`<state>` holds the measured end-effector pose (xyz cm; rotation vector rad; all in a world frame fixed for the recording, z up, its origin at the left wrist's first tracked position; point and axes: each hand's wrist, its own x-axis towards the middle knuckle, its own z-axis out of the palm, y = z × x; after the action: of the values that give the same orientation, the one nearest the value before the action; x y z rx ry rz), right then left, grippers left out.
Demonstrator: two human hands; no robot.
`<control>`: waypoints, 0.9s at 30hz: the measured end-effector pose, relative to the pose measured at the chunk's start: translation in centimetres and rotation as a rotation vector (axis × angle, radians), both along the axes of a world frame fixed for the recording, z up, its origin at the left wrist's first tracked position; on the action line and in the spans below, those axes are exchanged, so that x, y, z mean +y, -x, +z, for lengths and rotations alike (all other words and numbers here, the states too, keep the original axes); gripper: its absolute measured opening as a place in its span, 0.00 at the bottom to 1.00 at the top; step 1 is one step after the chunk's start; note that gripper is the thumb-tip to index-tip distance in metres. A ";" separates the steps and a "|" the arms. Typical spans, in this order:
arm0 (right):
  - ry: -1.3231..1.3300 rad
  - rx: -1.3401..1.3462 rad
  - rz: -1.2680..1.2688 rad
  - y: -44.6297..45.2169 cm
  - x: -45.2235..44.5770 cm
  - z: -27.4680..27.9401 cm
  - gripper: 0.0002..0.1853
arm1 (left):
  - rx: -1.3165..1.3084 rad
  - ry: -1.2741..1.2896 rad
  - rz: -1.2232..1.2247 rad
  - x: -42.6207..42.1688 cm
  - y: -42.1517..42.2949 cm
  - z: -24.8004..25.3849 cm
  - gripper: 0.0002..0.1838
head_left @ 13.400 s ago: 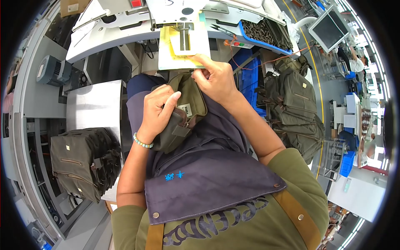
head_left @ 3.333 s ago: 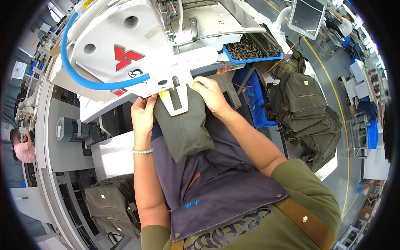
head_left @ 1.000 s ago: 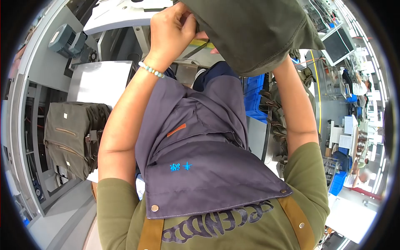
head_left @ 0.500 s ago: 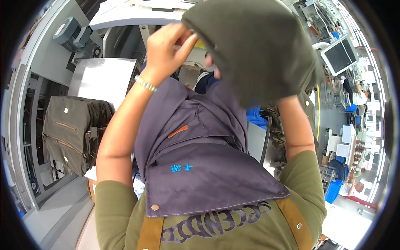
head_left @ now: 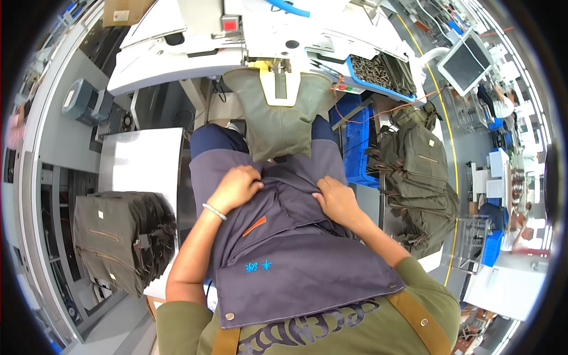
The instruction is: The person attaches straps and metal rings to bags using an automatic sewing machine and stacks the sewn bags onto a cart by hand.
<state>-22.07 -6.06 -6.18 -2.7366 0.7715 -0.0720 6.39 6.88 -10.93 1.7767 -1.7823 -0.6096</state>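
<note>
An olive-green fabric piece (head_left: 277,127) hangs from the sewing machine's front, under a white U-shaped clamp frame (head_left: 283,98) with yellow at its upper left. Neither of my hands touches it. My left hand (head_left: 238,186) is over my lap with its fingers curled onto the grey-purple apron (head_left: 296,260). To the right, my right hand (head_left: 336,200) pinches a fold of the same apron between thumb and fingers. The fabric's lower end hangs just above and between my hands.
Stacked dark green bags lie at left (head_left: 121,236) and right (head_left: 420,171). A blue tray (head_left: 381,87) of small brown parts is on the machine table (head_left: 148,71). Below it are blue bins (head_left: 358,148) and an orange cord. A monitor (head_left: 465,62) stands at upper right.
The green fabric, earlier lifted in front of me by both hands, now hangs at the machine under the clamp frame. Both hands have let go of it and come down onto the apron.
</note>
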 end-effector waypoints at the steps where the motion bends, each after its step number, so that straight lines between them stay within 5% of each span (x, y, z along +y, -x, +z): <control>1: 0.005 -0.004 -0.012 0.2 -0.2 0.2 0.17 | -0.007 -0.004 -0.066 -0.5 0.9 -0.8 0.11; 11: 0.044 -0.165 -0.183 7.5 -4.2 3.7 0.13 | 0.122 -0.052 0.074 -0.4 -1.6 3.9 0.15; 15: -0.025 0.106 -0.198 7.8 -7.8 3.7 0.12 | -0.003 0.157 0.335 -1.4 -5.4 8.5 0.07; 19: -0.262 -0.408 -0.091 -0.1 -10.0 8.8 0.09 | 0.390 0.375 0.621 -5.0 -6.2 13.8 0.08; 21: -0.194 -0.659 0.005 -5.0 -10.8 10.8 0.08 | 0.254 0.567 0.547 -7.7 -5.4 15.3 0.08; 25: -0.212 -0.741 -0.126 -13.3 -11.5 15.3 0.11 | 0.055 0.475 0.530 -11.3 -5.1 15.8 0.16; 27: -0.178 -0.767 -0.068 -16.4 -12.2 15.1 0.12 | 0.154 0.495 0.518 -12.6 -5.2 15.9 0.17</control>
<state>-5.69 -18.29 8.88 -2.2284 0.5941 -0.9474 11.56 -5.76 4.92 1.6794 -1.1630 -0.0763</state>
